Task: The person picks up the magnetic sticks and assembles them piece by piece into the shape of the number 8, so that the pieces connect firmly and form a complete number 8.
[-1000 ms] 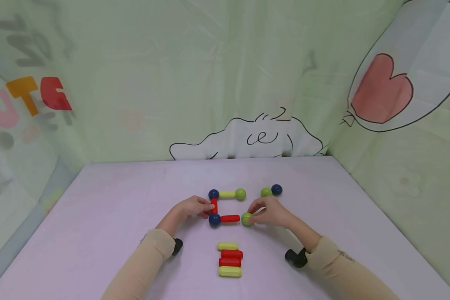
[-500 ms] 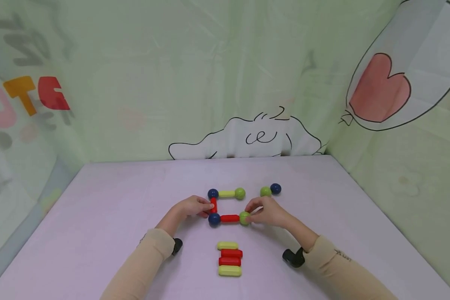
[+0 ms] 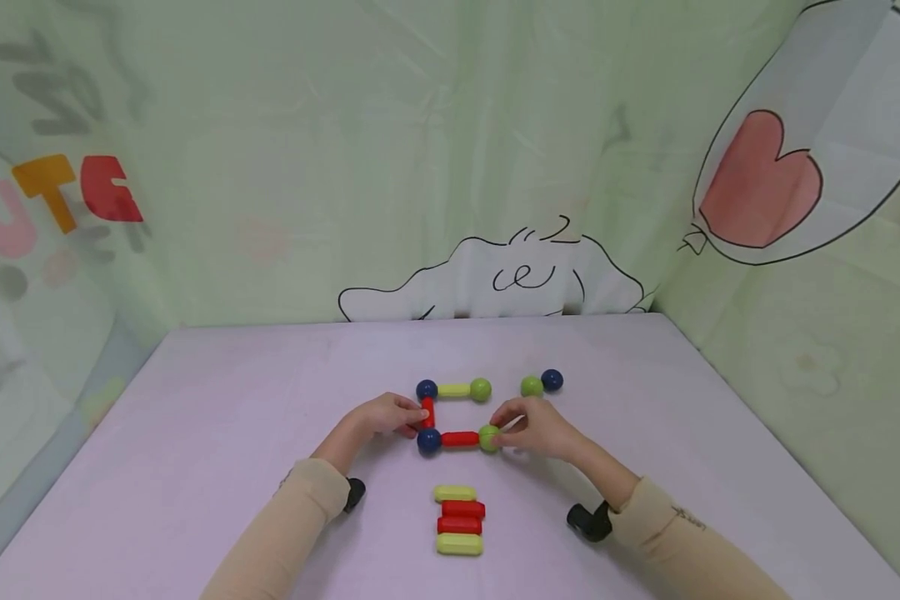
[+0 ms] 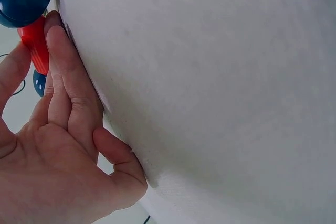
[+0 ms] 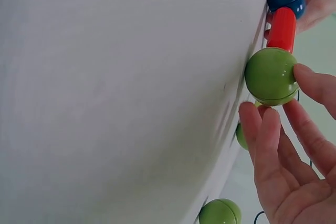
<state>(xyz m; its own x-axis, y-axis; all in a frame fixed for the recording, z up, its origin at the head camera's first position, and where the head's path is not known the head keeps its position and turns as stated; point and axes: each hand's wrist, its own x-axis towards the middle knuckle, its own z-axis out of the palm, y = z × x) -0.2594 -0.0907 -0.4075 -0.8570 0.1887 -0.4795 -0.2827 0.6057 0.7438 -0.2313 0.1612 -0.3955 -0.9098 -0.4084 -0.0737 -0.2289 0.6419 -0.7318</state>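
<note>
Both hands were at work on a frame of rods and balls, lying past the middle of the table (image 3: 232, 433) toward the far edge, its open side facing the right edge. Left hand (image 3: 385, 413): thumb and fingers pinched the upright red rod (image 3: 428, 406), which ran between the near blue ball (image 3: 429, 442) and the far blue ball (image 3: 427, 389). Right hand (image 3: 538, 427): fingertips and thumb gripped the near green ball (image 3: 487, 438), which touched the right end of the lower red rod (image 3: 461, 438). Along the far side, a pale yellow rod (image 3: 453, 390) joined the far blue ball to the far green ball (image 3: 481, 389).

Toward the far right corner, a spare green ball (image 3: 531, 386) sat against a spare blue ball (image 3: 552, 380), just beyond the right hand. Four loose rods (image 3: 461, 525) lay side by side nearer the near edge, itself out of view.

Risks, as judged: a rightward tug looked likely to part the held ball from its rod; a hard push, to skew the corner at the near blue ball. A slack left pinch might have let the whole frame swivel. A raised right knuckle could have knocked the spare pair, and round balls would roll.
</note>
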